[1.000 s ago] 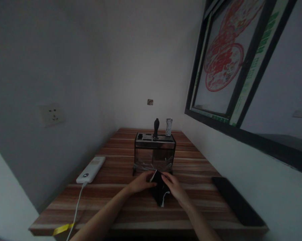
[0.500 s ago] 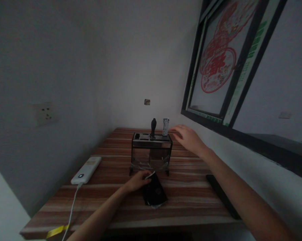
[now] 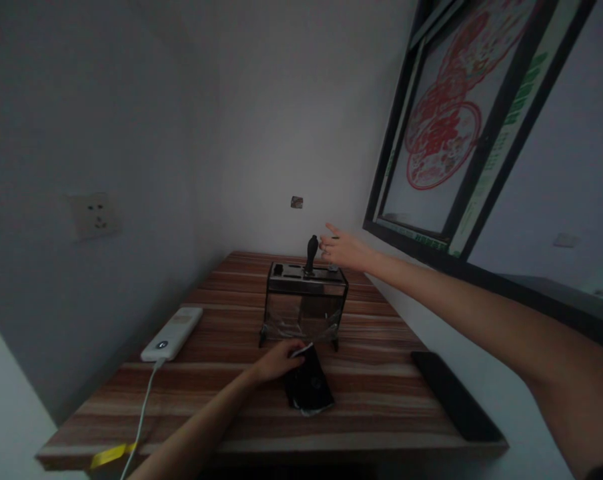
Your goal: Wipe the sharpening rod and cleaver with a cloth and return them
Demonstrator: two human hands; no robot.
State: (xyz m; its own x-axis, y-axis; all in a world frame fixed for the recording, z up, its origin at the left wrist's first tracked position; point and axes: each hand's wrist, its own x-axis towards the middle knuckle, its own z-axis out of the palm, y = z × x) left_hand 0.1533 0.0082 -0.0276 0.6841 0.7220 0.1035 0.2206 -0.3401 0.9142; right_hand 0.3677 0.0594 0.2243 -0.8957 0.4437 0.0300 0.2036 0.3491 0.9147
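Note:
A clear-sided knife holder (image 3: 307, 289) with a black frame and a slotted top stands on the table. One black handle (image 3: 312, 252) sticks up from its top. My right hand (image 3: 346, 249) is closed around a pale patterned handle at the top's right end, its index finger raised; the hand hides nearly all of that handle. In front of the holder lies a flat black packet (image 3: 311, 385) with pale edges, its kind unclear. My left hand (image 3: 280, 360) pinches the packet's upper left edge.
A white power bank (image 3: 174, 333) with a white cable (image 3: 144, 413) lies on the left of the striped wooden table (image 3: 376, 420). Yellow tape (image 3: 109, 456) is at the front left edge. A black phone-like slab (image 3: 454, 395) lies front right, beside the wall and window frame.
My right hand has moved left onto the pale patterned handle and closed around it. My left hand stays on the black packet. The view has shifted slightly.

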